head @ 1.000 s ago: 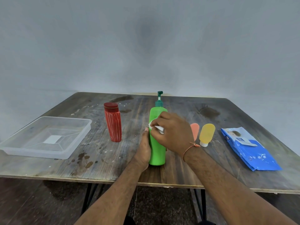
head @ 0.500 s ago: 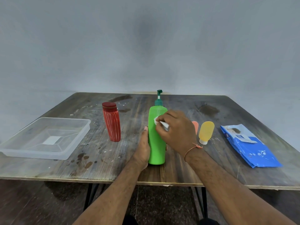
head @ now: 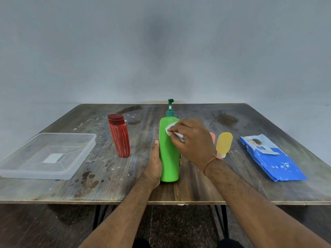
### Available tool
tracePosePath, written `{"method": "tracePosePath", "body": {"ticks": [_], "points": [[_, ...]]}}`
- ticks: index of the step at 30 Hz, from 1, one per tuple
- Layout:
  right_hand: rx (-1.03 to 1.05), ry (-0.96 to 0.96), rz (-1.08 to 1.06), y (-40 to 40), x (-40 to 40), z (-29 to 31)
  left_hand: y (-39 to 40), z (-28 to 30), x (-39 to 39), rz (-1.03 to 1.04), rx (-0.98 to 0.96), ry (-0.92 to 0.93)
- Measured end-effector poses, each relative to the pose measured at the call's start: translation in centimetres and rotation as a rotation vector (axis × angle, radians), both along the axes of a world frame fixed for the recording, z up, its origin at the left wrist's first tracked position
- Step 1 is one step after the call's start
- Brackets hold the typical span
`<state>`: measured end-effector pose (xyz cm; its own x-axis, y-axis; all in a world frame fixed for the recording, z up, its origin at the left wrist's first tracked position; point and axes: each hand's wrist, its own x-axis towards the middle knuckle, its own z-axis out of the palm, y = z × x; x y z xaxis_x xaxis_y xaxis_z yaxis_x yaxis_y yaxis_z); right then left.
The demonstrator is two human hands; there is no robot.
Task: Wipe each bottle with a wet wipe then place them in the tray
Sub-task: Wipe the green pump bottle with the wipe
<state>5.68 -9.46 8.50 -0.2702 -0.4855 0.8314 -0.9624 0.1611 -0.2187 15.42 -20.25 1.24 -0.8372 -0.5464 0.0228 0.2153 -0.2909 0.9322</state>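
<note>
On our worktop (head: 197, 192) the tray (head: 71, 173) lies far left, three bottles (head: 169, 158) stand centre, wipes pack (head: 270, 158) right

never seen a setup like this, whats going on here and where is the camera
No machine here: the camera sits on a person's head, looking forward and down at their two bare hands over a wooden table. The left hand holds a green pump bottle upright. The right hand pinches a white wipe against its upper side. Also on the table: a clear tray on the left with nothing in it, a red bottle, a yellow bottle, an orange bottle mostly hidden behind the right hand, and a blue wipes pack.
</note>
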Motion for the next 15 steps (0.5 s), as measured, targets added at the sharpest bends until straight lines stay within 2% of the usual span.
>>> {"method": "tracePosePath", "body": {"ticks": [6,12,15], "points": [[-0.049,-0.040,-0.088,0.1,-0.9,0.0,-0.1,-0.1,-0.1,-0.009,-0.038,0.017],[-0.023,0.034,0.017,0.1,-0.7,0.5,-0.1,-0.3,-0.2,-0.013,-0.032,0.022],[-0.025,-0.015,-0.054,0.1,-1.0,0.6,-0.1,-0.3,-0.3,-0.008,-0.039,0.023]]}}
